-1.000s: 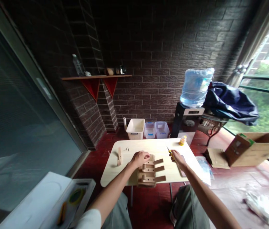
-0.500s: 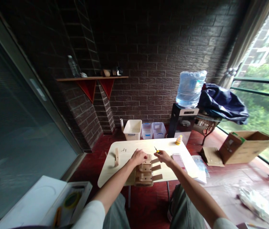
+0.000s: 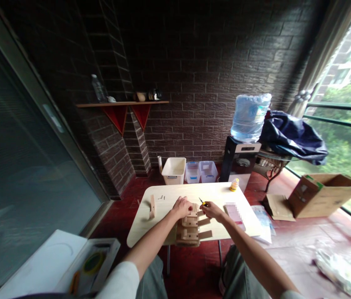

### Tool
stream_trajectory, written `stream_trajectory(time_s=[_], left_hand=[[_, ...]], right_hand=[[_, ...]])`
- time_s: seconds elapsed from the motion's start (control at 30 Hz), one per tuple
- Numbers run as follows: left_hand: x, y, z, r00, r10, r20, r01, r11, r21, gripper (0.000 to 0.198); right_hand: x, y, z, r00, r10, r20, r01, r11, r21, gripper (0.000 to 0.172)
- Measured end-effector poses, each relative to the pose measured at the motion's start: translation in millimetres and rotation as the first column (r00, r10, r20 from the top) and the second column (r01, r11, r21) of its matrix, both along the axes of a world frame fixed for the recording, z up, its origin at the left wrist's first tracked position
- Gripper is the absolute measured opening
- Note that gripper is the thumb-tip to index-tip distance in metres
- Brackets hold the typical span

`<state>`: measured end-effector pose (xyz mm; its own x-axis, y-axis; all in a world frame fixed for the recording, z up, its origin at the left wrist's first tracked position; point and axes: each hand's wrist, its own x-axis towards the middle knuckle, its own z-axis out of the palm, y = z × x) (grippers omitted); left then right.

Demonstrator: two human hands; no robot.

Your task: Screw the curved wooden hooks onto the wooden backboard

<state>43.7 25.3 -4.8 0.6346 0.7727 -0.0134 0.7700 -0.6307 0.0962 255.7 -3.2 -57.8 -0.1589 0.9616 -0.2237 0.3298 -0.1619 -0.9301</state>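
A light wooden assembly of stacked blocks with flat slats sticking out to the right lies at the near edge of a pale table. My left hand is closed over its far end. My right hand is closed on a small yellow-handled screwdriver, whose tip sits right beside the assembly's top.
On the table lie a loose wooden piece, a few small screws, a flat pink-white card and a small yellow bottle. Plastic bins, a water dispenser and a cardboard box stand beyond. A white case sits near left.
My right hand has carried the screwdriver leftward from the table's right half to the wooden assembly. My left hand has stayed on the assembly.
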Motion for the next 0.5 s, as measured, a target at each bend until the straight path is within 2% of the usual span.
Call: stream_trajectory(time_s=[0.23,0.5], left_hand=[[0.3,-1.1,0.9,1.0,0.009,-0.028,-0.01,0.999,-0.034,0.017],[-0.3,-2.3,-0.6,0.998,0.055,-0.015,-0.057,0.995,-0.083,0.017]], right_hand=[[3.8,-5.5,1.6,0.999,0.037,0.01,-0.037,0.997,0.06,0.02],[6.2,-15.0,12.3,0.997,0.004,0.075,-0.009,0.997,0.071,0.023]])
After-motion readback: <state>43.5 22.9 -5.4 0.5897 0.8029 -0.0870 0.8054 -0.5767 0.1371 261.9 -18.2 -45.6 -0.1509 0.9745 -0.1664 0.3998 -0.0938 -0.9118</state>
